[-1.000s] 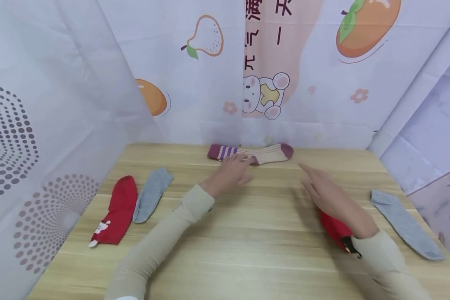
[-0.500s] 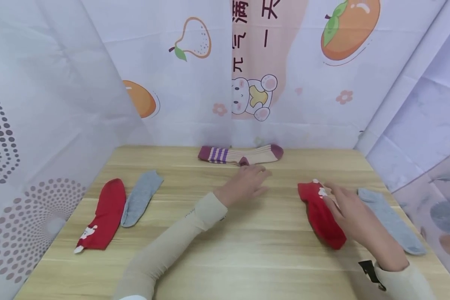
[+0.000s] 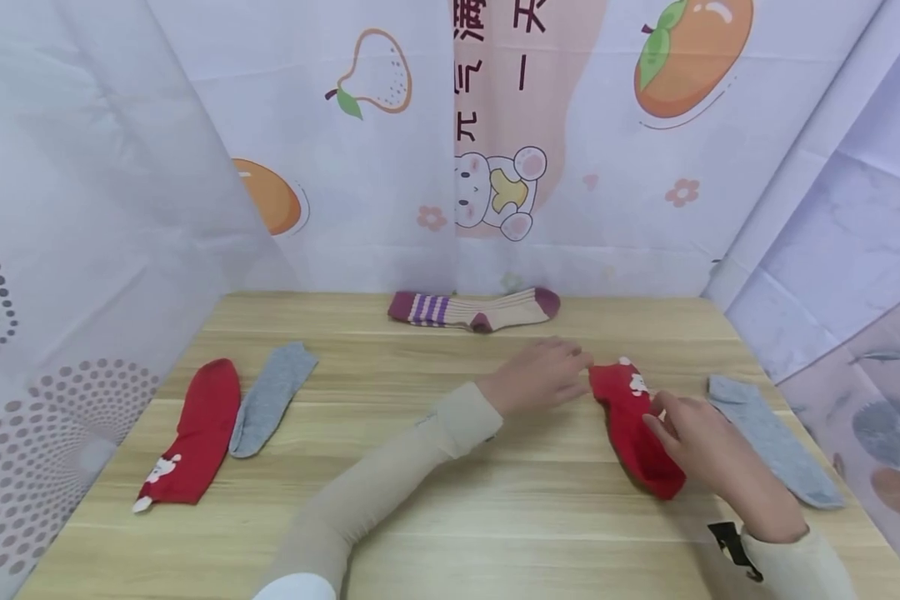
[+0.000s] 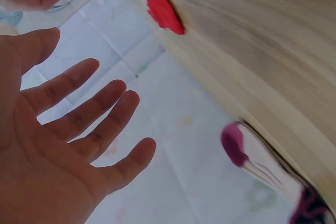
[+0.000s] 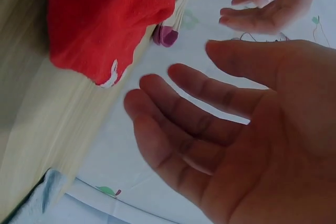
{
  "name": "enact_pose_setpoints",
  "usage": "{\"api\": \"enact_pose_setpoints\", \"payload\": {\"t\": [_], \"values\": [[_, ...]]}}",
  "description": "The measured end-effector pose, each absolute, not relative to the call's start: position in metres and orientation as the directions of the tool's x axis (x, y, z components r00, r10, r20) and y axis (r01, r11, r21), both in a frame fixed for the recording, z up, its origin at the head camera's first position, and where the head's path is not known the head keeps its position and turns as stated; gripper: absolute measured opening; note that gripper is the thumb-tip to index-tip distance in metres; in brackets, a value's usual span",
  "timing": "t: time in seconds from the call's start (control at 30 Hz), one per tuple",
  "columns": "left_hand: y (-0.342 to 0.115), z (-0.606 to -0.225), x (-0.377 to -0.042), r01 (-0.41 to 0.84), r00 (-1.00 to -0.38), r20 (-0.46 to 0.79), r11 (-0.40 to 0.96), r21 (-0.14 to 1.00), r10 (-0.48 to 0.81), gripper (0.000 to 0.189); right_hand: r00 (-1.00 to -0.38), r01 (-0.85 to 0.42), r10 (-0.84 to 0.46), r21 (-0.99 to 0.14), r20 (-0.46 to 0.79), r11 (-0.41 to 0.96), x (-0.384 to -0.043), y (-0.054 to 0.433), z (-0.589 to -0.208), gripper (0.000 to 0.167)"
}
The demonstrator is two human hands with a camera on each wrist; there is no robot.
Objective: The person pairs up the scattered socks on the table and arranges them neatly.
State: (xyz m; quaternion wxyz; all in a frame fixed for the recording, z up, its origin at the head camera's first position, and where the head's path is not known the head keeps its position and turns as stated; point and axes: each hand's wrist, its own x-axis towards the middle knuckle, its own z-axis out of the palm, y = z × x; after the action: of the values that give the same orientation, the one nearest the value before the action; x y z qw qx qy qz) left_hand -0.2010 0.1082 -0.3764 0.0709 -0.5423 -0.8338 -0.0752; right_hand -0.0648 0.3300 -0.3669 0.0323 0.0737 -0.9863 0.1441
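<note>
A red sock [image 3: 630, 425] with a white figure near its cuff lies on the right half of the table. Just left of its cuff, my left hand [image 3: 536, 375] hovers with fingers spread and nothing in them; the left wrist view shows its bare palm. On the sock's other side is my right hand [image 3: 701, 437], fingers loosely bent. In the right wrist view the right fingers [image 5: 184, 124] hold nothing and look apart from the red sock [image 5: 107, 22]. A grey sock [image 3: 776, 442] lies to the right of that hand, partly hidden by it.
On the left of the wooden table [image 3: 420, 508] lie another red sock [image 3: 202, 425] and another grey sock [image 3: 273, 400], side by side. A cream sock [image 3: 472, 310] with maroon ends and purple stripes lies at the back edge, before a printed curtain [image 3: 375, 192].
My left hand has moved right, from the striped sock towards the red sock's cuff. My right hand has drawn back to the right, uncovering the right-hand red sock. The head view has shifted slightly.
</note>
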Motion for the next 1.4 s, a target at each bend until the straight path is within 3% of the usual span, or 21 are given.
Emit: {"api": "enact_pose_setpoints", "payload": {"t": [0.17, 0.47, 0.9, 1.2, 1.4], "values": [[0.129, -0.369, -0.198, 0.92, -0.392, 0.18, 0.388, 0.058, 0.902, 0.044, -0.996, -0.075, -0.088, -0.292, -0.03, 0.954, -0.061, 0.334, -0.367, 0.011], [0.151, -0.367, -0.198, 0.907, -0.421, 0.121, 0.415, 0.075, 0.899, 0.045, -0.991, -0.082, -0.106, -0.247, -0.084, 0.965, -0.059, 0.339, -0.373, 0.013], [0.187, -0.374, -0.212, 0.931, -0.364, 0.114, 0.358, 0.068, 0.924, 0.034, -0.988, -0.033, -0.066, -0.219, -0.142, 0.975, -0.061, 0.347, -0.38, 0.018], [0.208, -0.396, -0.212, 0.928, -0.365, 0.053, 0.367, -0.068, 0.93, 0.035, -0.971, -0.002, -0.071, -0.287, -0.229, 0.958, -0.061, 0.339, -0.392, 0.02], [0.22, -0.411, -0.212, 0.929, -0.345, 0.037, 0.347, -0.127, 0.938, 0.027, -0.982, -0.062, -0.105, -0.251, -0.159, 0.966, -0.063, 0.341, -0.397, 0.024]]}}
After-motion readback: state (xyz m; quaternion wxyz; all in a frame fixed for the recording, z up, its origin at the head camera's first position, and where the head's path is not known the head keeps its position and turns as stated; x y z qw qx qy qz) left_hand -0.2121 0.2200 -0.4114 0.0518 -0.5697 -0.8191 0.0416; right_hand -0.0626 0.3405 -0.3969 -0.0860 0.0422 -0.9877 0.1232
